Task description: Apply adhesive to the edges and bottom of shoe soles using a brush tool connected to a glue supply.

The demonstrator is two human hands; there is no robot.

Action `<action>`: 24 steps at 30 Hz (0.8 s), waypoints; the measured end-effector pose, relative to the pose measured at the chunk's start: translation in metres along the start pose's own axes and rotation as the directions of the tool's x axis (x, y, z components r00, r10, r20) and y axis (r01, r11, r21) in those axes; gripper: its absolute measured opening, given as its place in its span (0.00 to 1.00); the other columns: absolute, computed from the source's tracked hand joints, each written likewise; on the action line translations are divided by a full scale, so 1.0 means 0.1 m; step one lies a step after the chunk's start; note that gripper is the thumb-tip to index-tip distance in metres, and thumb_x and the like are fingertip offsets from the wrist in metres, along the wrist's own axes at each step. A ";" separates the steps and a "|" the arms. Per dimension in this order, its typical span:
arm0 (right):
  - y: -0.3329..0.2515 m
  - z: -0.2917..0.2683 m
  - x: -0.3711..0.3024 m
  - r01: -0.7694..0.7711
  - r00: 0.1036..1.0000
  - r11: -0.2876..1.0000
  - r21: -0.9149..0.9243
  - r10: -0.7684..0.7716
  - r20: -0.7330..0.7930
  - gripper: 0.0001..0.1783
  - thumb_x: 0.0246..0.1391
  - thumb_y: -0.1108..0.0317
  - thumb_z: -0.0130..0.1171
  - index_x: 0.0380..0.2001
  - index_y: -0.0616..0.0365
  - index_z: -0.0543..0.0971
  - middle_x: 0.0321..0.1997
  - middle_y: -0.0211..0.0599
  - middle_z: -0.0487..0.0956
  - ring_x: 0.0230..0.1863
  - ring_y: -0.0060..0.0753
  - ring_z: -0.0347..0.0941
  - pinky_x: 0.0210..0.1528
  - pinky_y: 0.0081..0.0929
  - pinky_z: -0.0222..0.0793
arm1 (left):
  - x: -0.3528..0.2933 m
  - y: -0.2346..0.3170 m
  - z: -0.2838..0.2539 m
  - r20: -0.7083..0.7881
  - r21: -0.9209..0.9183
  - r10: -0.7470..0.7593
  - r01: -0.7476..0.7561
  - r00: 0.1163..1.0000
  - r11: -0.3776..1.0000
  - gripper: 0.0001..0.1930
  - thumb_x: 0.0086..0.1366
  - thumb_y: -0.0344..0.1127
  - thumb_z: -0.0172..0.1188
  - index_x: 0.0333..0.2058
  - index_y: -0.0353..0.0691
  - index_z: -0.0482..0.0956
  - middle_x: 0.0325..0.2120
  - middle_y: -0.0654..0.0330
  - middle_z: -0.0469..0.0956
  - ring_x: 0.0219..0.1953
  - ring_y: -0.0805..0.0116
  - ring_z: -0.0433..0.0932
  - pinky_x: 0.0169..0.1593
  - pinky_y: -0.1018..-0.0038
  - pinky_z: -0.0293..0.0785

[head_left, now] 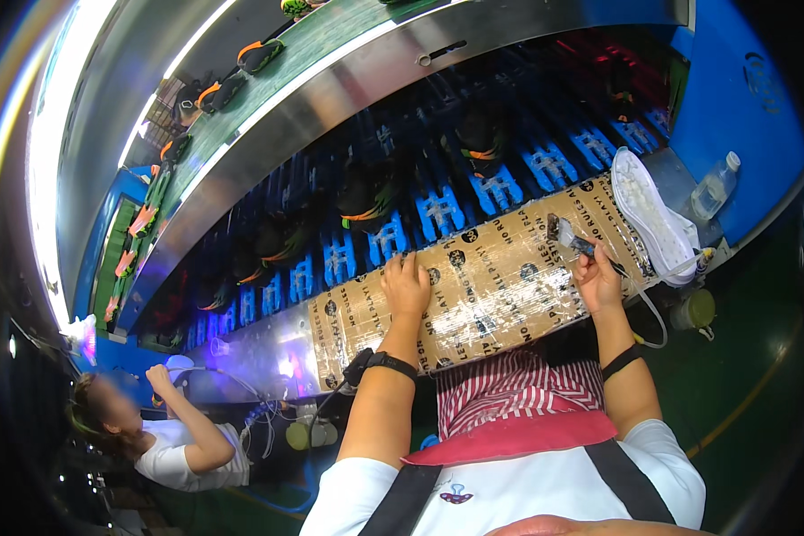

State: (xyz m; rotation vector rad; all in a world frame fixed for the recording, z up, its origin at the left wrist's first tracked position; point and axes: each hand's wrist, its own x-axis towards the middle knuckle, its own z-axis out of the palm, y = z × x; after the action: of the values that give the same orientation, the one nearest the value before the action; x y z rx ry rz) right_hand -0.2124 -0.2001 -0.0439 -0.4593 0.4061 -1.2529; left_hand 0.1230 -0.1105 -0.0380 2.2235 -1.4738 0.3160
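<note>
My right hand (pixel 597 279) grips a brush (pixel 573 239) above the right part of a cardboard-covered bench (pixel 482 304). Pale bristles at the brush's head point up and left, and a thin clear tube (pixel 657 326) runs near its handle. Palm down, my left hand (pixel 406 284) lies at the far edge of the cardboard with its fingers stretched out and nothing seen in them. Just beyond those fingers is a row of blue holders (pixel 387 239). Dark shoe uppers with orange and green trim (pixel 366 213) stand behind several of the holders.
Right of the cardboard are a white shoe-shaped tray (pixel 650 214) and a clear bottle (pixel 715 186). Shoes ride a green conveyor belt (pixel 219 121) at the upper left, above a metal edge. At the lower left a co-worker (pixel 188 447) in a white top has an arm raised.
</note>
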 end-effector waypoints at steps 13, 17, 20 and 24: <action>0.00 0.00 -0.01 -0.014 1.000 1.000 0.021 0.014 -0.004 0.15 0.56 0.61 0.51 0.42 0.57 0.69 0.23 0.30 0.69 0.21 0.22 0.63 0.25 0.19 0.60 | 0.00 -0.02 0.02 -0.019 0.015 0.015 -0.015 1.000 1.000 0.18 0.57 0.39 0.51 0.46 0.42 0.74 0.47 0.49 0.69 0.53 0.54 0.64 0.54 0.59 0.56; 0.00 0.01 -0.01 -0.012 1.000 1.000 0.019 0.012 -0.009 0.15 0.56 0.60 0.52 0.42 0.57 0.69 0.23 0.30 0.69 0.21 0.22 0.63 0.25 0.19 0.59 | 0.00 -0.01 0.01 -0.021 0.016 0.012 -0.011 1.000 1.000 0.18 0.57 0.39 0.51 0.46 0.42 0.74 0.47 0.49 0.69 0.53 0.54 0.63 0.54 0.59 0.56; -0.01 0.01 -0.01 -0.014 1.000 1.000 0.016 0.014 -0.006 0.15 0.56 0.60 0.52 0.42 0.57 0.69 0.23 0.30 0.69 0.21 0.22 0.63 0.25 0.19 0.59 | 0.00 -0.01 0.01 -0.009 0.023 0.002 -0.001 1.000 1.000 0.18 0.57 0.39 0.51 0.46 0.42 0.74 0.48 0.49 0.68 0.53 0.55 0.63 0.55 0.59 0.55; 0.00 -0.02 0.00 -0.011 1.000 1.000 -0.004 0.011 0.020 0.14 0.59 0.60 0.47 0.44 0.57 0.69 0.23 0.30 0.69 0.23 0.22 0.62 0.26 0.19 0.57 | 0.00 0.00 0.00 -0.006 0.018 0.000 0.000 1.000 1.000 0.18 0.57 0.39 0.51 0.46 0.42 0.74 0.48 0.50 0.68 0.54 0.56 0.63 0.55 0.59 0.55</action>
State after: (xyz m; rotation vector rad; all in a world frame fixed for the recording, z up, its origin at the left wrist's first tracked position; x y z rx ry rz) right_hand -0.2133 -0.1999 -0.0456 -0.4720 0.3932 -1.2357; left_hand 0.1233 -0.1106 -0.0384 2.2343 -1.4738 0.3368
